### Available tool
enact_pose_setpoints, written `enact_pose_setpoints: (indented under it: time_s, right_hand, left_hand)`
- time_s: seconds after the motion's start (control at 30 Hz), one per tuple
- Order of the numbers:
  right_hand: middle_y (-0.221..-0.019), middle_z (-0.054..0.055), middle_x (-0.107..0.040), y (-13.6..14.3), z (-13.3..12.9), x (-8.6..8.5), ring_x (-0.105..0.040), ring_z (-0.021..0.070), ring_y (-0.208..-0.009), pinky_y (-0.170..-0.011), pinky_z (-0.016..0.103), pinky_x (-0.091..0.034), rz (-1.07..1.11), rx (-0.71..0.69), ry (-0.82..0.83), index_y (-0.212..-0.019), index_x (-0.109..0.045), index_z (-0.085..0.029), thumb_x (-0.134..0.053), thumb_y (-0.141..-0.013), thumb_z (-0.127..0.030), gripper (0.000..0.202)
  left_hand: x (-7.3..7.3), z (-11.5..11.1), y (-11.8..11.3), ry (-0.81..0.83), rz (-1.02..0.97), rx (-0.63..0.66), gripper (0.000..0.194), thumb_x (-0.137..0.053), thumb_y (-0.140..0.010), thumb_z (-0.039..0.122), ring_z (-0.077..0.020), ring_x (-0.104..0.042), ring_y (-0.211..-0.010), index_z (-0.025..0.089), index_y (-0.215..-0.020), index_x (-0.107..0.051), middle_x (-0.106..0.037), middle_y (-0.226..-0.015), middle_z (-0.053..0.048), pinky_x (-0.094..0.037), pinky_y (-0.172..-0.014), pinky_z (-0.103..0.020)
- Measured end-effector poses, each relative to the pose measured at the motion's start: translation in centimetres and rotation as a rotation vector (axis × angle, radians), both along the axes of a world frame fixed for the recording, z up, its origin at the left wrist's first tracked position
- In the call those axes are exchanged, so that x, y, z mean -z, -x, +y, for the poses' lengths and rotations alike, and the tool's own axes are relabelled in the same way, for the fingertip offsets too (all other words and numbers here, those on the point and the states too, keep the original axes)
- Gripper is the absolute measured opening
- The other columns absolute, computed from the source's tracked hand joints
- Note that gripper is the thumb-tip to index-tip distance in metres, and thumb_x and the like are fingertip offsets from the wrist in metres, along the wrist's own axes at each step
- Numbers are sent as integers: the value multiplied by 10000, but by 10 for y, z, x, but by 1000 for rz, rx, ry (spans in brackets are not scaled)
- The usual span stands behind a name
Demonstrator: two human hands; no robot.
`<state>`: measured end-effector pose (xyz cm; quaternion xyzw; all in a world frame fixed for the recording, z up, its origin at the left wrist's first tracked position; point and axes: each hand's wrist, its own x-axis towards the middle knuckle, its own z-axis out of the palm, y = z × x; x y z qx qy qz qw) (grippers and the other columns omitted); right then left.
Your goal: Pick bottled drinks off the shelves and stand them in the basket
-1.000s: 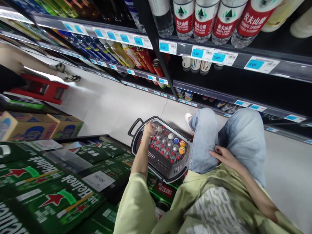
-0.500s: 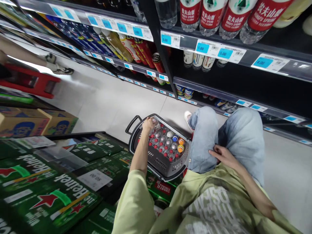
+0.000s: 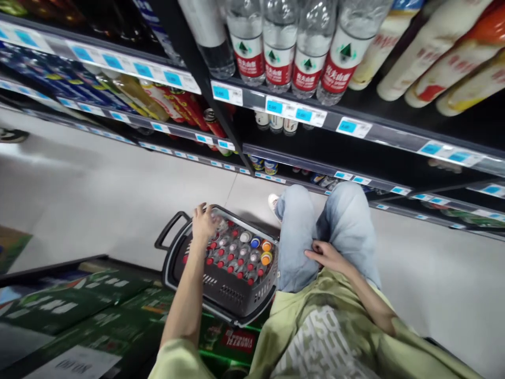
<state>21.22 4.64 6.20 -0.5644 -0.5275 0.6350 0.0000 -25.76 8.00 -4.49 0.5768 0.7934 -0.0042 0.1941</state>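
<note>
The left hand (image 3: 204, 223) is at the far left corner of the basket (image 3: 232, 292), fingers part-spread over the bottle tops there; whether it grips one, I cannot tell. The right hand (image 3: 327, 255) lies half-curled on the jeans (image 3: 298, 239), thumb side towards the basket, and what its fingers close on, if anything, is hidden. From the left, a shoe (image 3: 12, 136) shows at the edge, with green cartons (image 3: 98, 295) below it. The basket comes next, beside the cartons, its handle (image 3: 168, 227) sticking out to the left. Inside, bottles (image 3: 232, 258) stand upright in close rows, mostly red-capped, with a white cap (image 3: 245, 237), a blue cap (image 3: 255, 242) and orange caps (image 3: 266, 258) towards the right. Beyond basket and knees runs the shelf (image 3: 256, 100), its red-labelled water bottles (image 3: 279, 63) upright, with pale drinks (image 3: 426, 58) further right. The step in hand seems to be handling the bottles at that corner. From here, a move among them would call for a narrow fingertip hold on one neck, drawn or lowered straight, since the neighbours look tightly packed and could tip.
</note>
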Motion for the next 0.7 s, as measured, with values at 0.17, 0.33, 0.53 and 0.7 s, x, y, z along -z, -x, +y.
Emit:
enact_pose_setpoints:
  time_s: [0.17, 0.33, 0.53, 0.7]
  right_hand:
    - [-629, -76, -387, 1, 4, 2, -434, 121, -586, -507, 242, -355, 16, -1, -30, -725, -415, -250, -675, -856, -717, 549]
    - [-602, -61, -483, 1, 6, 7, -505, 143, -585, -533, 257, -372, 24, -17, -58, -750, -494, -234, -696, -867, -592, 427]
    - [-647, 14, -676, 0, 9, 3, -650, 220, -663, -589, 295, -437, -52, -97, -151, -770, -636, -207, -650, -867, -322, 152]
    - [-696, 11, -737, -3, 55, -28, -707, 215, -696, -639, 285, -482, -36, -305, -291, -800, -674, -214, -704, -840, -281, 83]
  left_hand:
    - [-59, 5, -118, -318, -309, -6, 326, -484, -996, 309, -315, -563, -1300, 230, -1264, -652, -653, -1295, -130, -441, -1182, -502]
    - [-92, -5, -274, -330, -633, 306, 227, -511, -988, 230, -284, -637, -1202, 276, -1079, -714, -746, -1072, -94, -451, -1172, -508]
    - [-87, -10, -321, -316, -603, 528, 261, -475, -1017, 209, -229, -726, -934, 269, -1006, -728, -766, -943, -74, -459, -1188, -501]
    - [-85, -8, -297, -341, -718, 484, 300, -446, -1021, 214, -215, -734, -922, 309, -991, -728, -768, -912, -49, -501, -1158, -476]
